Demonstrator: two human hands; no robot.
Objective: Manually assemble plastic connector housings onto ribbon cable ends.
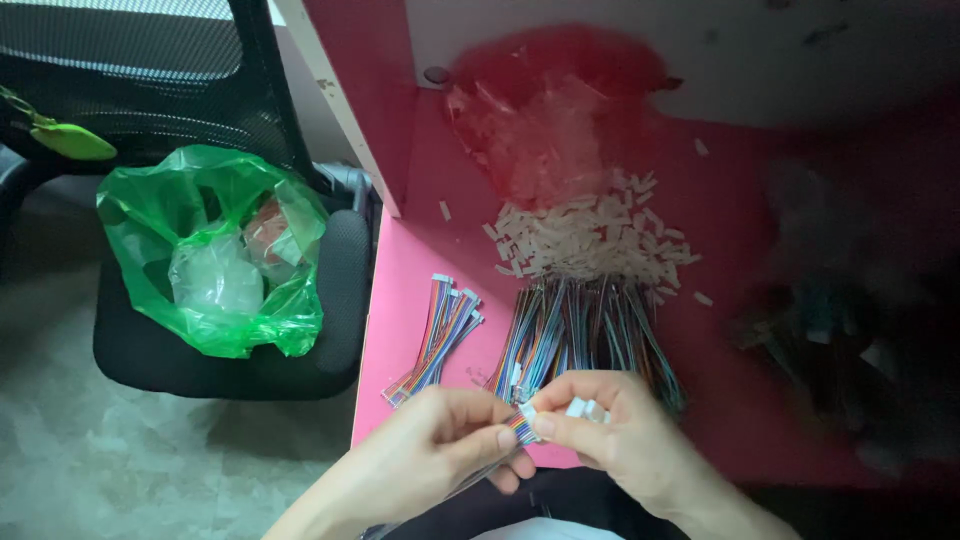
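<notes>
Left hand: the left hand is at the near edge of the pink table, thumb and forefinger pinched narrowly on a multicoloured ribbon cable, whose striped wires show just by its fingertips.

Right hand: the right hand meets the left at the middle, its thumb and forefinger closed on the white connector at the cable's end. More small white pieces sit tucked against its fingers; I cannot tell how many.

Cable in hand: held between both hands just above the near table edge, in front of the large bundle, with clear wrapping trailing down towards the person's lap.

Large bundle: a wide pile of loose coloured cables lies on the table just beyond the hands, their far ends touching the heap of white parts.

Small bundle: a neat stack of finished-looking ribbon cables with white ends lies to the left of the large bundle, slanted, near the table's left edge.

White parts: a heap of small white connectors is spread in the middle of the table, further off than the cables.

Plastic bag: a clear bag of more white pieces lies at the far side, against the back wall.

Right side: dark and blurred; things there cannot be made out.

Chair: a black mesh office chair stands left of the table, well apart from the hands.

Green bag: a green plastic bag sits open on the chair seat, with clear wrappings inside.
</notes>
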